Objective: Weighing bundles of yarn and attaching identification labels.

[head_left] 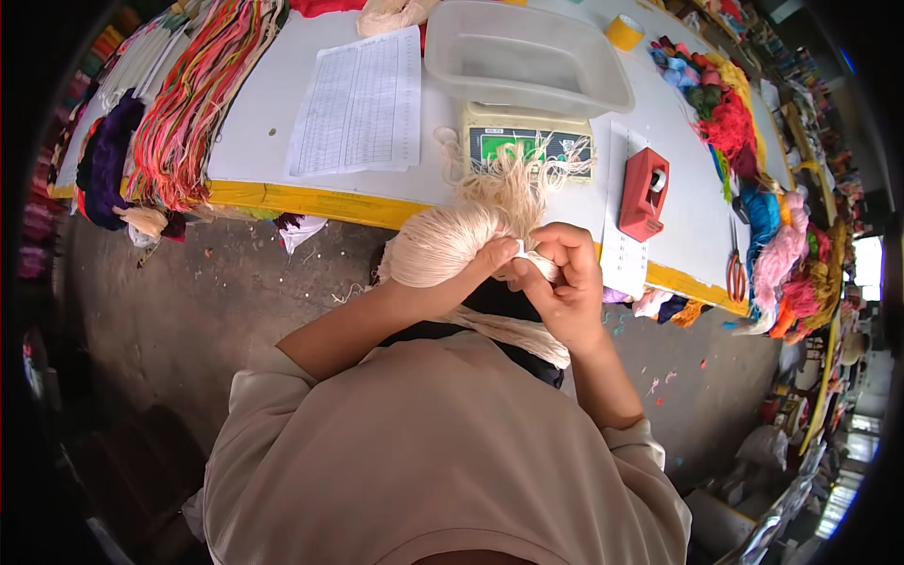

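close to the person's body, just off the near edge of the table, a thick, rounded hank of cream yarn [438, 247] was held up between both bare hands. the left hand [478, 271] wrapped its near side, thumb laid against a small white strip [521, 248] around the narrowed part; its other fingers were hidden, so their spread could not be told. the right hand [570, 287] had thumb and bent forefinger brought narrowly together on the yarn beside that strip. loose cream ends fanned forward over the front of a pale box-shaped scale with a green display [477, 115], and more cream strands [518, 331] lay across the lap. on the scale sat a translucent rectangular plastic tub [527, 91]. to its left lay a white printed sheet [358, 108]; to the right stood a red tape dispenser [643, 198]. farther out, on the white table with a yellow edge [311, 203], were long pink, red and green strands [193, 104] at left, orange-handled scissors [735, 271] and colourful yarn bundles [727, 122] at right.
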Demonstrator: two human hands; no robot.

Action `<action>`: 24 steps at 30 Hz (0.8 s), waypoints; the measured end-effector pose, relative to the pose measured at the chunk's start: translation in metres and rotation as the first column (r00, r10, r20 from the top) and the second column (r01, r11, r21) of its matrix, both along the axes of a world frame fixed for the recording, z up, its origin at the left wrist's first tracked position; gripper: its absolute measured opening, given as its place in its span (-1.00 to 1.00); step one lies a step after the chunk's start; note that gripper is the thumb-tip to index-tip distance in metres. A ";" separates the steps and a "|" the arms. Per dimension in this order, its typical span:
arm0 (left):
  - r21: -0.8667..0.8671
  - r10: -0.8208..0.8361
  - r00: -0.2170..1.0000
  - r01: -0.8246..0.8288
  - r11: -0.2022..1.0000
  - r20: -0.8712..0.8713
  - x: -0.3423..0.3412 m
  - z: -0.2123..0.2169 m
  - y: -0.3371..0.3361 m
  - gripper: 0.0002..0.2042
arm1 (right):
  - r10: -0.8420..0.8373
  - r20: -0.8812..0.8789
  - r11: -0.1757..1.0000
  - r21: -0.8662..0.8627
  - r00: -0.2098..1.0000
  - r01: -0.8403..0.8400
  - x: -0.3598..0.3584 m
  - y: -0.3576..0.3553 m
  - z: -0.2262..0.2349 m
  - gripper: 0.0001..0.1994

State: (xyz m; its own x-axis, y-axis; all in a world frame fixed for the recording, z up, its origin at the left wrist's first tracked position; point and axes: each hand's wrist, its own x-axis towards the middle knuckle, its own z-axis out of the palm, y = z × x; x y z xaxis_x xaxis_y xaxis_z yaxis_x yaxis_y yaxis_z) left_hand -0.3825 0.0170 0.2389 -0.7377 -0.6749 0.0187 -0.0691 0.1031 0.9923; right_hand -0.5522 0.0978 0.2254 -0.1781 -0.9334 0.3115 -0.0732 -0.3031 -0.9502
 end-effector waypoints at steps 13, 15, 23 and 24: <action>0.135 0.088 0.984 -0.109 0.985 0.155 0.157 0.011 -0.072 -0.67 | -0.001 -0.877 0.972 0.113 0.480 0.208 -0.174 0.089 0.000 -0.79; 0.117 0.142 0.983 -0.155 0.981 0.114 0.192 0.015 -0.076 -0.71 | 0.090 -0.919 0.938 0.208 0.383 0.278 -0.194 0.118 -0.014 -0.81; -0.030 0.420 0.818 -0.445 0.895 0.392 0.218 0.001 -0.074 -0.70 | 0.553 -0.761 0.749 0.633 0.341 0.198 -0.149 0.149 -0.046 -0.66; 0.066 0.362 0.895 -0.390 0.918 0.261 0.205 0.001 -0.071 -0.71 | 0.460 -0.835 0.853 0.510 0.303 0.112 -0.134 0.129 -0.041 -0.66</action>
